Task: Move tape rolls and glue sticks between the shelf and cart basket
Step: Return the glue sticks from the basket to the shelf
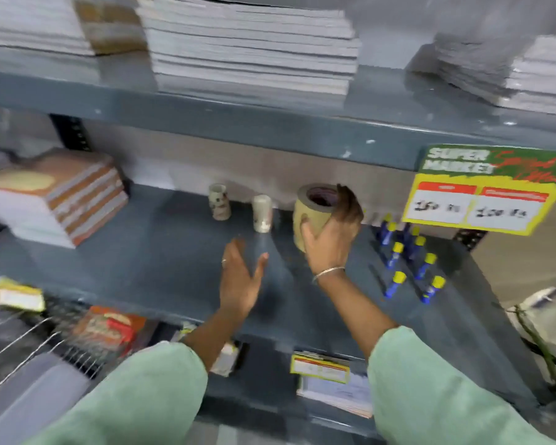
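My right hand (331, 232) grips a tall stack of tan tape rolls (312, 210) standing on the grey middle shelf (142, 252). My left hand (241, 277) hovers open over the shelf, just left of the stack, holding nothing. Two smaller pale tape rolls stand behind it, one (219, 201) further back and one (262, 213) close to my fingertips. Several blue glue sticks with yellow caps (408, 255) stand upright to the right of the tan stack. The wire cart basket (29, 338) shows at the lower left.
A stack of books (58, 194) lies at the shelf's left. Paper stacks (251, 49) fill the shelf above. A yellow and green price sign (485, 187) hangs from the upper shelf edge at right. Price tags and packets sit on the lower shelf.
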`<state>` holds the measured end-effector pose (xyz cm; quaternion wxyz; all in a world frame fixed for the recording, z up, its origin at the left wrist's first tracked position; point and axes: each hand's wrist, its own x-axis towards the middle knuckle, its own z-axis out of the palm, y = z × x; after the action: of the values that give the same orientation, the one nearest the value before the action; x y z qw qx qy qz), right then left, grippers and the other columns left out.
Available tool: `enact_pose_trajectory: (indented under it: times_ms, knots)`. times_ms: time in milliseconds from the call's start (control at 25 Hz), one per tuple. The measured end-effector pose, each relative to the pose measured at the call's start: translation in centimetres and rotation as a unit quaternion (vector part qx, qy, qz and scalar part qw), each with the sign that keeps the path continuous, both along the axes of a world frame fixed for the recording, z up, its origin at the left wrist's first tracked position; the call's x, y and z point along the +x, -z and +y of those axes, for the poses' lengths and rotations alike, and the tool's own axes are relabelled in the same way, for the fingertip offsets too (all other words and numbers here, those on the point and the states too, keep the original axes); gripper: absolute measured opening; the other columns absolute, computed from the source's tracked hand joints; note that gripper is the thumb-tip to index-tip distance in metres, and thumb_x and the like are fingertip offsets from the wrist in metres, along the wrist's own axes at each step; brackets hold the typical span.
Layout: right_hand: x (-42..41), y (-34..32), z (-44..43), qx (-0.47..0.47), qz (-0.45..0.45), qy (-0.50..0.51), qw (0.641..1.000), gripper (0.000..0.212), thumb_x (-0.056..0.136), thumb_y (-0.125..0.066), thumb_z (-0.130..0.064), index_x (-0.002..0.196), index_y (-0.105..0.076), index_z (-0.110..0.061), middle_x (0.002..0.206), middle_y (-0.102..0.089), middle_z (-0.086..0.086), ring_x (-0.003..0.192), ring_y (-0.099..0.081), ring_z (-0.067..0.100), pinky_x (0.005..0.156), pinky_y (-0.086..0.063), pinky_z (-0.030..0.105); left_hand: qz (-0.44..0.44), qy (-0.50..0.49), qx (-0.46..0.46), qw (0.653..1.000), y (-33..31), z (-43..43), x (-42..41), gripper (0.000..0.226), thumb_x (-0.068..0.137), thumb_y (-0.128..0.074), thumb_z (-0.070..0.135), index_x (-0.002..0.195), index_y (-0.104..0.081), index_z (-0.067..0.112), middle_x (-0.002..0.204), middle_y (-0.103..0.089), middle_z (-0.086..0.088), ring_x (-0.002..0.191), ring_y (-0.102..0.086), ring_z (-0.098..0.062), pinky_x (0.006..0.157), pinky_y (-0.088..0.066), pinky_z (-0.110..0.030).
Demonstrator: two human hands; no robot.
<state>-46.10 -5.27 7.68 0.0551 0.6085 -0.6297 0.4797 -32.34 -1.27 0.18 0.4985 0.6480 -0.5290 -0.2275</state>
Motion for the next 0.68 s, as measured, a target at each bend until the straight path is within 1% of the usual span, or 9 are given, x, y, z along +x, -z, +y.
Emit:
enact_pose_trajectory:
  times_ms: [80, 200, 320, 360, 440, 520, 600, 640, 680]
  knots:
    - [6.6, -0.1, 0.6, 0.006, -0.003, -0.079, 0.997, 0.071, 0.07, -0.05, -0.041, 0.127, -0.044, 0.0, 0.125, -0.052, 0.027, 0.115, -0.043, 0.039, 0.101, -0.022, 0.038, -0.003, -0.066, -0.014, 0.998, 0.1, 2.0, 5.6, 0.06, 0.085, -0.056, 0.039, 0.128, -0.037, 0.001, 0.127, -0.048, -0.02, 0.122, -0.046, -0.033, 0.107, -0.039, -0.045]
    - [17.9, 1.5, 2.8, 0.02, -0.011, -0.221, 0.975, 0.07, 0.072, -0.049, -0.039, 0.13, -0.041, -0.001, 0.131, -0.048, 0.023, 0.121, -0.037, 0.033, 0.108, -0.017, 0.032, -0.005, -0.161, -0.008, 0.987, 0.8, 6.5, 15.7, 0.047, 0.089, -0.054, 0.028, 0.126, -0.039, 0.002, 0.124, -0.049, -0.02, 0.119, -0.047, -0.031, 0.105, -0.037, -0.044]
    - [29.0, 3.8, 6.8, 0.059, -0.012, -0.321, 0.945, 0.063, 0.075, -0.056, -0.031, 0.13, -0.042, -0.002, 0.129, -0.049, 0.021, 0.119, -0.041, 0.034, 0.105, -0.022, 0.031, 0.027, -0.239, 0.008, 0.971, 2.6, 12.4, 25.8, 0.027, 0.089, -0.051, 0.027, 0.111, -0.045, 0.012, 0.108, -0.056, -0.014, 0.101, -0.054, -0.026, 0.089, -0.041, -0.032]
    - [32.7, 4.9, 8.3, 0.083, -0.01, -0.354, 0.931, 0.061, 0.075, -0.06, -0.025, 0.129, -0.043, -0.002, 0.128, -0.049, 0.021, 0.118, -0.042, 0.035, 0.103, -0.025, 0.033, 0.034, -0.267, 0.031, 0.963, 3.7, 14.6, 29.2, 0.019, 0.09, -0.052, 0.024, 0.105, -0.047, 0.012, 0.101, -0.056, -0.012, 0.093, -0.054, -0.025, 0.08, -0.039, -0.028]
    - [39.8, 7.8, 11.5, 0.14, 0.005, -0.404, 0.904, 0.058, 0.074, -0.065, -0.018, 0.126, -0.045, -0.001, 0.125, -0.051, 0.022, 0.116, -0.045, 0.038, 0.101, -0.03, 0.037, 0.055, -0.318, 0.115, 0.94, 6.1, 18.9, 35.8, 0.012, 0.092, -0.052, 0.019, 0.093, -0.049, 0.008, 0.092, -0.055, -0.015, 0.083, -0.053, -0.027, 0.07, -0.036, -0.031]
    - [44.4, 11.2, 14.0, 0.214, 0.042, -0.429, 0.877, 0.052, 0.074, -0.067, -0.016, 0.12, -0.049, -0.001, 0.12, -0.054, 0.023, 0.115, -0.047, 0.039, 0.101, -0.034, 0.04, 0.093, -0.319, 0.225, 0.916, 9.6, 22.1, 40.7, 0.021, 0.091, -0.053, 0.014, 0.07, -0.048, 0.008, 0.088, -0.06, -0.028, 0.083, -0.06, -0.036, 0.071, -0.04, -0.037]
    - [48.6, 15.9, 16.5, 0.334, 0.121, -0.458, 0.815, 0.048, 0.078, -0.066, -0.017, 0.119, -0.049, 0.001, 0.123, -0.053, 0.024, 0.118, -0.047, 0.038, 0.102, -0.037, 0.042, 0.175, -0.31, 0.366, 0.86, 14.9, 26.3, 44.6, 0.036, 0.091, -0.053, 0.015, 0.056, -0.045, 0.012, 0.068, -0.064, -0.025, 0.06, -0.067, -0.029, 0.062, -0.046, -0.035]
    - [50.2, 18.6, 17.6, 0.406, 0.161, -0.467, 0.769, 0.05, 0.081, -0.064, -0.018, 0.123, -0.046, 0.001, 0.128, -0.05, 0.024, 0.122, -0.045, 0.036, 0.102, -0.039, 0.041, 0.224, -0.317, 0.411, 0.825, 17.4, 27.9, 45.9, 0.033, 0.091, -0.054, 0.016, 0.059, -0.05, 0.008, 0.054, -0.062, -0.016, 0.042, -0.062, -0.02, 0.056, -0.047, -0.032]
    - [51.5, 21.6, 18.6, 0.468, 0.2, -0.47, 0.721, 0.053, 0.084, -0.062, -0.021, 0.128, -0.042, 0.001, 0.133, -0.048, 0.023, 0.125, -0.044, 0.034, 0.103, -0.04, 0.04, 0.252, -0.315, 0.447, 0.798, 20.3, 29.2, 46.9, 0.024, 0.09, -0.055, 0.016, 0.072, -0.059, 0.001, 0.05, -0.06, -0.011, 0.033, -0.057, -0.012, 0.049, -0.048, -0.03]
